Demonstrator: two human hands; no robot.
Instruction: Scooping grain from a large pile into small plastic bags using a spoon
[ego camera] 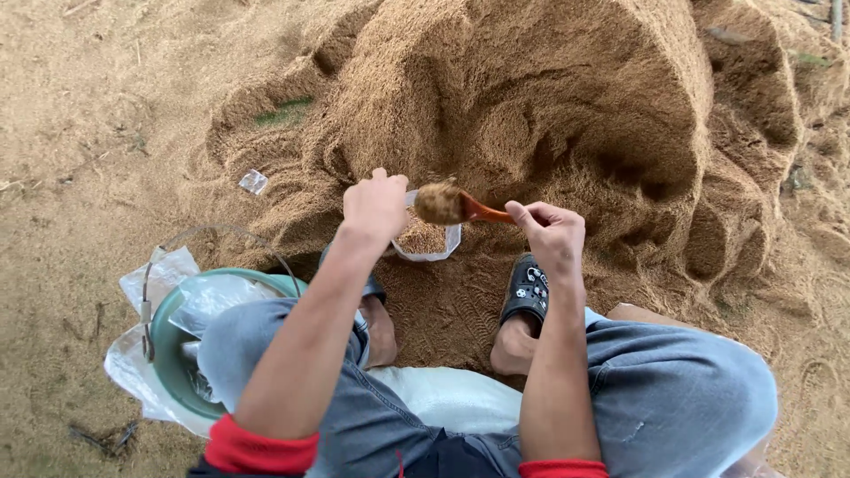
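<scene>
bag (pixel 427 237) held at 12 o'clock before the knees | spoon (pixel 447 204) over the bag | husk pile (pixel 549 106) behind | bucket (pixel 177 345) at 9 o'clock | plastic scrap (pixel 253 181) at 11 o'clock

A clear bag (pixel 428 241) is held open by the left hand (pixel 375 205). A heaped brown spoon (pixel 453 205) is gripped by the right hand (pixel 551 232) above it, before a husk pile (pixel 549 106). A green bucket (pixel 168 345) is seen beside the left knee.

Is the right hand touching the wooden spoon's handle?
Touching. The head view shows the right hand with its fingers closed around the end of the wooden spoon, whose heaped bowl is above the clear bag held by the left hand.
</scene>
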